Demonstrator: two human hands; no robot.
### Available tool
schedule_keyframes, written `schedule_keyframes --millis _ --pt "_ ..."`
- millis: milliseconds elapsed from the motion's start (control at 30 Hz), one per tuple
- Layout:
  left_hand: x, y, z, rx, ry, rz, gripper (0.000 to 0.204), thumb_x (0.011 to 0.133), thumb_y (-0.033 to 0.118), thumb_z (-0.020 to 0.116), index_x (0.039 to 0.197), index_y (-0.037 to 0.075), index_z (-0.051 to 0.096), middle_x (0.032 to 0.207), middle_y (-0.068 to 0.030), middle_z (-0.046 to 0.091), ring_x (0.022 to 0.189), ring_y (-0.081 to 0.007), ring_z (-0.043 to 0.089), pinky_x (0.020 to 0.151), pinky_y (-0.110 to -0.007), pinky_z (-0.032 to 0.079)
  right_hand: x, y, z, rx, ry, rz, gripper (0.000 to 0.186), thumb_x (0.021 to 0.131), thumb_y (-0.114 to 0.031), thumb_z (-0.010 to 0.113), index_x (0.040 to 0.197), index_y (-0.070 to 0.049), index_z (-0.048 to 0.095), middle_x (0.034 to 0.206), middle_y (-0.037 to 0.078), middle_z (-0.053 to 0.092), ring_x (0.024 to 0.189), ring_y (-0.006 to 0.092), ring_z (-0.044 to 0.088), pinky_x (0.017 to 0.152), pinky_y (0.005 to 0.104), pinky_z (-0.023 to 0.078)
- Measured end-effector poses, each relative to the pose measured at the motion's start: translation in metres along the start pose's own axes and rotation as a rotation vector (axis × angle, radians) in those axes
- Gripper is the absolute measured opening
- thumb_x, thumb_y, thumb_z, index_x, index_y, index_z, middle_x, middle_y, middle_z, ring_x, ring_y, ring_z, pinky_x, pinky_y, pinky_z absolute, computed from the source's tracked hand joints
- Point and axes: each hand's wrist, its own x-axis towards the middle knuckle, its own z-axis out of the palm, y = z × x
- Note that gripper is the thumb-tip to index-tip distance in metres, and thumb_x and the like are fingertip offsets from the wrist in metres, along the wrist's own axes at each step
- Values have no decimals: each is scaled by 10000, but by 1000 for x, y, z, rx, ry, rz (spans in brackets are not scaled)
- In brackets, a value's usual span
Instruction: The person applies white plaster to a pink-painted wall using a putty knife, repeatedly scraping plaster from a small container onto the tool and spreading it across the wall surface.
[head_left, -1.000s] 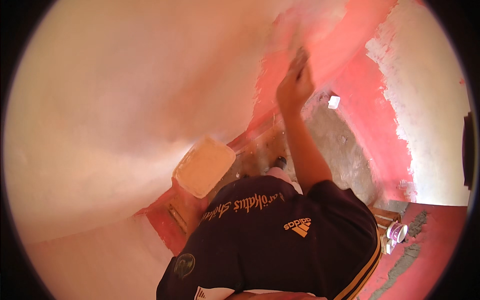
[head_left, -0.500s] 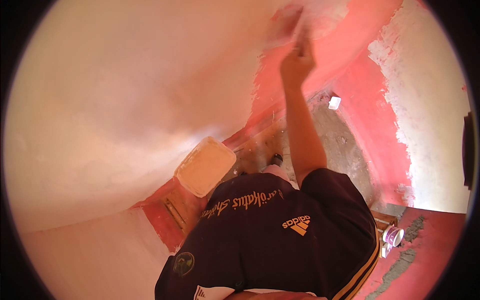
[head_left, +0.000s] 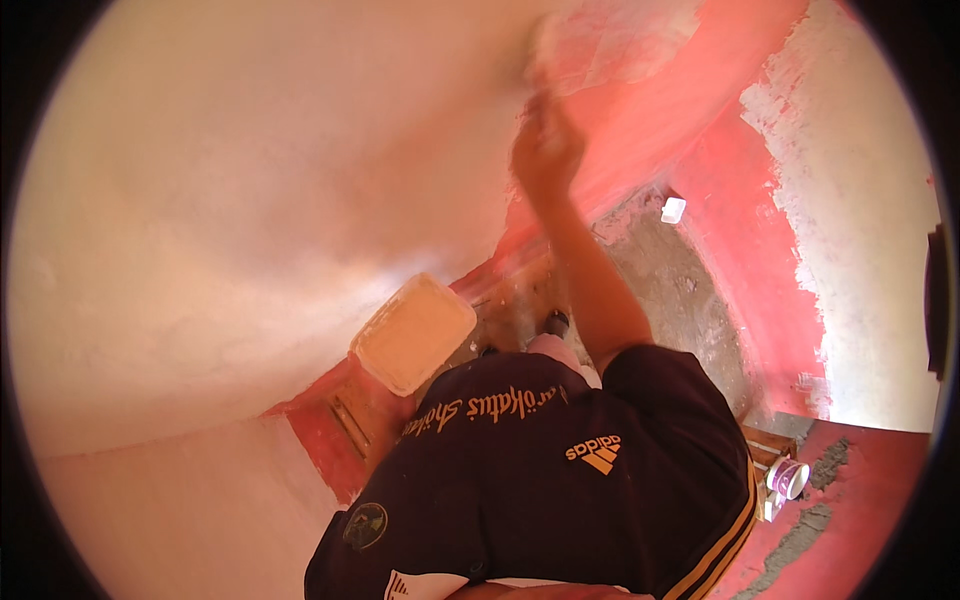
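My right hand is raised to the wall, its fingers closed round a flat, wide tool. Motion smears the tool, so its exact kind does not show. Its blurred end lies at the border between cream coating and pink-red paint, beside a thin, streaky whitish patch. A rectangular tub, cream-orange inside, is held in front of my body at the left. My left hand supports it from below; only a little skin shows past the tub's near edge, and the fingers are hidden.
Below lies a rough grey-brown floor with a small white container by the far wall. A white-and-purple bucket stands near a wooden piece at right. Grey patches mark the red surface there. My shoe shows below.
My right hand has swept left and a little down, taking the tool from the pink-red area to the cream border. The tub has hardly moved.
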Motion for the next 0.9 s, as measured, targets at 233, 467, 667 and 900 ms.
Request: schedule_keyframes --millis 233,467,667,900 --pt "-5 -6 -9 -21 25 2 308 942 196 703 1202 40 652 1095 -60 703 994 -145 641 757 -325 547 24 1 -36 264 144 268 343 1014 -104 528 1314 34 620 882 131 723 724 183 664 707 301 537" --pt "-1 -10 -10 -33 16 4 305 940 175 705 1203 32 648 1088 -60 703 988 -140 637 754 -323 546 -22 -18 -8 24 -6 -114 353 1012 -92 489 1313 43 613 922 145 730 727 149 657 687 292 527" --pt "2 -12 -14 -26 15 7 303 938 156 707 1204 25 644 1082 -61 702 983 -136 633 752 -321 545 21 5 -35 387 182 346 364 993 -79 521 1334 13 611 1112 137 739 816 160 681 776 289 540" --pt "7 -37 -27 -88 -9 25 319 965 178 663 1243 29 616 1137 -64 681 1028 -147 620 808 -326 528 -50 -18 -6 167 22 -184 289 1017 -82 494 1212 36 672 1046 170 744 859 276 718 765 329 562"
